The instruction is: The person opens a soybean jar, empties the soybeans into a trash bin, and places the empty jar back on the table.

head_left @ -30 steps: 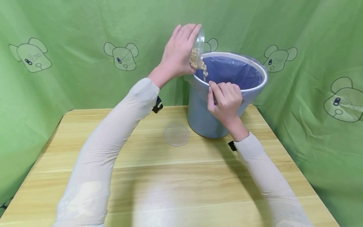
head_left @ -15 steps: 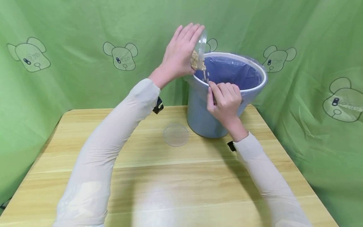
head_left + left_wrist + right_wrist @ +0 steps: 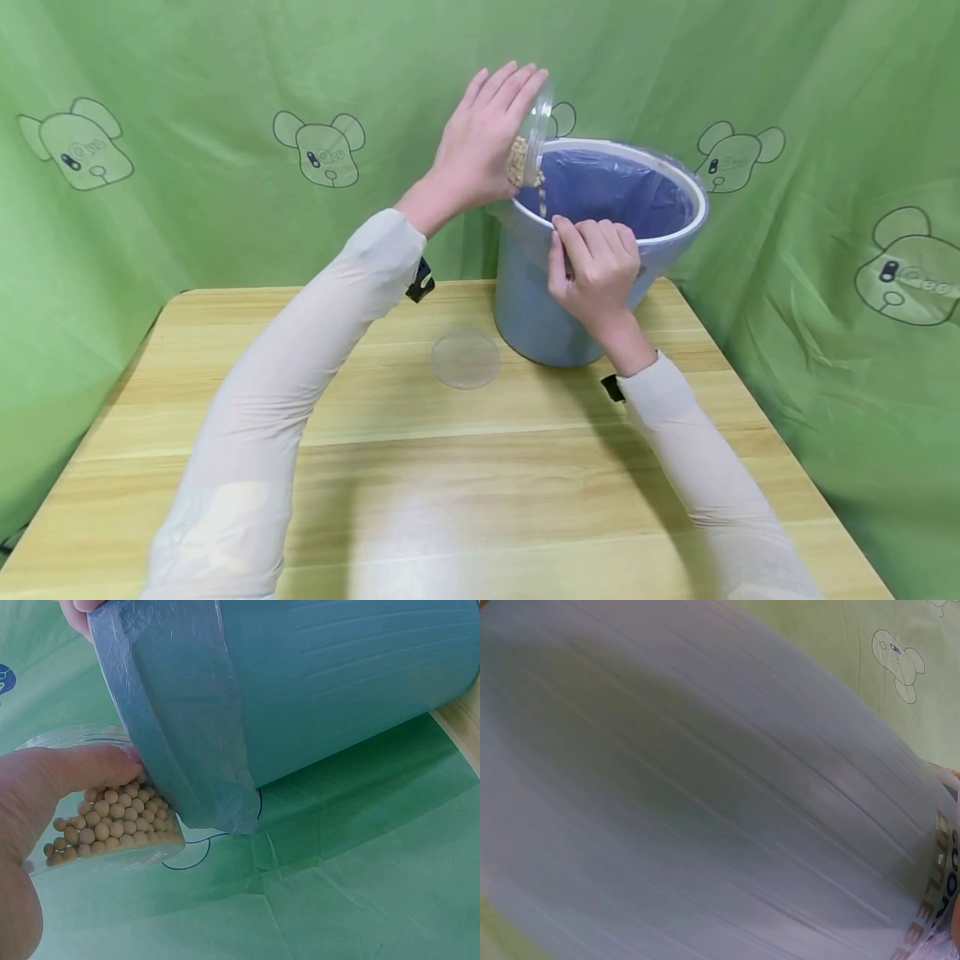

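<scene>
My left hand (image 3: 480, 137) grips a small clear container (image 3: 531, 137) tipped over the rim of a blue-grey bin (image 3: 547, 308) lined with a blue bag (image 3: 607, 187). Tan beans (image 3: 517, 162) fall from the container into the bin. In the left wrist view the beans (image 3: 112, 821) lie packed in the container (image 3: 90, 739) against my thumb (image 3: 67, 772), next to the bin's bagged rim (image 3: 172, 735). My right hand (image 3: 596, 262) grips the bin's near rim and tilts the bin toward me. The right wrist view is filled by the bin's wall (image 3: 705, 795).
A clear round lid (image 3: 465, 357) lies flat on the wooden table (image 3: 480, 483), left of the bin's base. Green cloth with printed bear heads (image 3: 318, 150) hangs behind and at both sides of the table.
The container has tipped a little further and fewer beans show in it. Both hands and the bin stay where they were.
</scene>
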`<state>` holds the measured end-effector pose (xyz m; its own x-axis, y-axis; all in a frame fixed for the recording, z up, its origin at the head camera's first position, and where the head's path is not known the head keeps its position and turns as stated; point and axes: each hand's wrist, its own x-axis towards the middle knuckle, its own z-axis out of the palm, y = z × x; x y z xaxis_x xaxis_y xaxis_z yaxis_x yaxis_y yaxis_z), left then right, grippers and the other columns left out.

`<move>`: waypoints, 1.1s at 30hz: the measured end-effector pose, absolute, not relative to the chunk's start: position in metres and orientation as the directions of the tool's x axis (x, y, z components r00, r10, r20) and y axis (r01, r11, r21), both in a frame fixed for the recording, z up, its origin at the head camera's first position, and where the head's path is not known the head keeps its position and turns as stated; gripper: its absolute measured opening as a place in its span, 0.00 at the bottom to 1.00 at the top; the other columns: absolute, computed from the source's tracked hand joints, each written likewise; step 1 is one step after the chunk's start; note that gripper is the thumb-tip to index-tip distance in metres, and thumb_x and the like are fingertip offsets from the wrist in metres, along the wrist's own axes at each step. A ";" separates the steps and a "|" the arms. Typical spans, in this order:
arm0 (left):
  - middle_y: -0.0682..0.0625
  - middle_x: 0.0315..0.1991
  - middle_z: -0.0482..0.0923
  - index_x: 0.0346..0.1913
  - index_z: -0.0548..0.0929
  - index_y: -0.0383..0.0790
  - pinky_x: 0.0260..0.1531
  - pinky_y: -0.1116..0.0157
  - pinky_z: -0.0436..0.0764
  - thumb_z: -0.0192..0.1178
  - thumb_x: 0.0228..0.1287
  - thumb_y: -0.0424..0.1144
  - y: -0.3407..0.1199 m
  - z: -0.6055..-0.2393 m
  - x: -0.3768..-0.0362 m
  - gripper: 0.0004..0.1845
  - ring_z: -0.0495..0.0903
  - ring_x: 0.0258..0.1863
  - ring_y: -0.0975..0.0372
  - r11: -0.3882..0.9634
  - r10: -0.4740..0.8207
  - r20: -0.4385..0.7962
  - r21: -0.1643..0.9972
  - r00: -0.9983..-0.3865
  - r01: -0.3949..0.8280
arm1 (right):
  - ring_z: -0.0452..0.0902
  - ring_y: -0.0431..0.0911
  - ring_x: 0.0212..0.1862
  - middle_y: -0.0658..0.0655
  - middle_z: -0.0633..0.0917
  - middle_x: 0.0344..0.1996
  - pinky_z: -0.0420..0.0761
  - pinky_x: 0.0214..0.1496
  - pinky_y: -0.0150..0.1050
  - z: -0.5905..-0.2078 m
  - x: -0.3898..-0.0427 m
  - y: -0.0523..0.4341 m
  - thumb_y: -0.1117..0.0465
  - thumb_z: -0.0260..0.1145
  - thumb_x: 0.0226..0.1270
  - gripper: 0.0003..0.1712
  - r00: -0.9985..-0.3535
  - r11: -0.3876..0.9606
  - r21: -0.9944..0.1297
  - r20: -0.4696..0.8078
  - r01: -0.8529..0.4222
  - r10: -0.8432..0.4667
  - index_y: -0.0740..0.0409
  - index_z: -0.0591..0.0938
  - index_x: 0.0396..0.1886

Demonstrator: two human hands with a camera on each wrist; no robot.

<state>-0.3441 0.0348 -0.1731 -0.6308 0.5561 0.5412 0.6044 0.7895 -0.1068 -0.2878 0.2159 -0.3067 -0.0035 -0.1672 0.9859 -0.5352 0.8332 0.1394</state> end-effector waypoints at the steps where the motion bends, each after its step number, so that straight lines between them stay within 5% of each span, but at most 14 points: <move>1: 0.46 0.83 0.50 0.82 0.48 0.40 0.84 0.58 0.37 0.82 0.42 0.51 0.035 -0.173 -0.344 0.68 0.47 0.83 0.53 0.787 0.558 0.544 -0.108 -0.626 0.607 | 0.76 0.59 0.27 0.62 0.84 0.24 0.76 0.36 0.55 -0.306 -0.288 0.216 0.63 0.63 0.67 0.11 -0.002 0.833 0.141 0.986 -0.535 -0.168 0.61 0.90 0.39; 33: 0.46 0.83 0.50 0.82 0.50 0.39 0.84 0.57 0.34 0.78 0.49 0.44 0.043 -0.171 -0.338 0.61 0.46 0.83 0.51 0.727 0.652 0.514 -0.214 -0.558 0.652 | 0.77 0.59 0.28 0.61 0.84 0.24 0.76 0.36 0.54 -0.306 -0.286 0.215 0.62 0.62 0.67 0.11 -0.009 0.834 0.140 0.985 -0.534 -0.171 0.61 0.90 0.39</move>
<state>-0.3382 0.0428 -0.1713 -0.5581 0.6517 0.5136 0.6524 0.7271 -0.2137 -0.2859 0.2153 -0.3059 -0.0088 -0.1706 0.9853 -0.5338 0.8340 0.1396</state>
